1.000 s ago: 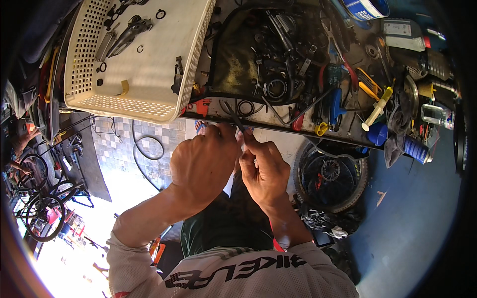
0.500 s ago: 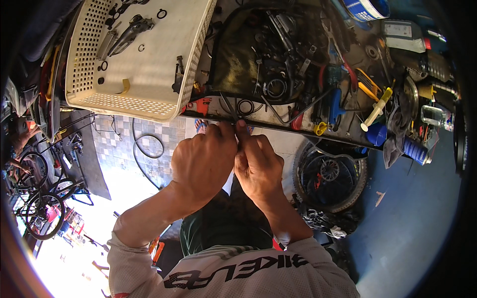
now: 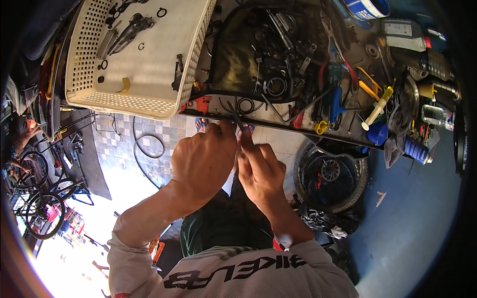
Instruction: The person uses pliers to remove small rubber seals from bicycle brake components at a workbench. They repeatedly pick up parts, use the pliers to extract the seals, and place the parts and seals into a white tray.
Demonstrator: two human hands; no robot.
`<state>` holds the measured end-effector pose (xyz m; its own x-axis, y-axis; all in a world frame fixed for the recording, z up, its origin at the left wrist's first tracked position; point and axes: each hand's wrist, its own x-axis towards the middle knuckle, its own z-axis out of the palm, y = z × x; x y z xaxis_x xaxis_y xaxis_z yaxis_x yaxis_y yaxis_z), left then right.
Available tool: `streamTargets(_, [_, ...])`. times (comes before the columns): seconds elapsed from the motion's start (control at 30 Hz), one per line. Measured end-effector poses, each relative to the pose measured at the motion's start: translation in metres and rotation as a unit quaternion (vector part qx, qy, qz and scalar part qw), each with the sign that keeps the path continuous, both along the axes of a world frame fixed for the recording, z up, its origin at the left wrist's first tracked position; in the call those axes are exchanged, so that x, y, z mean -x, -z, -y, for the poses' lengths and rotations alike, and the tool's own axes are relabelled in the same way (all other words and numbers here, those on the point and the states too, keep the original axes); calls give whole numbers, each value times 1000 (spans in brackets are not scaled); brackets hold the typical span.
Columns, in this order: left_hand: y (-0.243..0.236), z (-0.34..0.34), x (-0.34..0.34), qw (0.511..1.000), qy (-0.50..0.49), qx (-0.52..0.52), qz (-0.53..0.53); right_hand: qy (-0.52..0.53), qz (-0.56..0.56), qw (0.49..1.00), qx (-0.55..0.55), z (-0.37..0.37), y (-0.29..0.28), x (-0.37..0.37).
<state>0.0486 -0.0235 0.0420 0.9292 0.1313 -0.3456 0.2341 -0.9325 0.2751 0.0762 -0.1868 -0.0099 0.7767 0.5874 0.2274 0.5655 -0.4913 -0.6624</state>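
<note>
My left hand (image 3: 198, 161) is closed, knuckles up, just in front of the bench's near edge. Whatever its fingers grip is hidden beneath them. Beside it, my right hand (image 3: 261, 174) pinches a slim grey metal tool (image 3: 236, 117), flat and narrow like a small file. The tool slants away to the upper left over the bench edge, its far end near some black rubber rings (image 3: 245, 105). The fingers of both hands are close together, and I cannot tell whether the tool touches the held piece.
On the bench, a cream plastic basket (image 3: 134, 107) with small bike parts stands left. A dark tray (image 3: 231, 74) of greasy parts lies in the middle. Pliers (image 3: 354, 77), a hex key (image 3: 303, 111) and a syringe (image 3: 377, 109) lie right. Below leans a bicycle wheel (image 3: 365, 174).
My right hand has shifted slightly right and toward me, and the tool now slants more to the left, with more of it visible. My left hand has hardly moved.
</note>
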Motion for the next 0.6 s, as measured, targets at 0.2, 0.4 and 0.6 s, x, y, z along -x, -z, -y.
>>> streamTargets(0.2, [2,-1,0,1000,-1,10,1,2,-4,1000,-17,2,1,1])
streamTargets(0.4, [2,1,1,1000,-17,17,-9,-3,-28,1000,-2,2,5,2])
streamTargets(0.6, [-1,1,0,1000,3,0,-4,-23,-82,994,64,3,2,0])
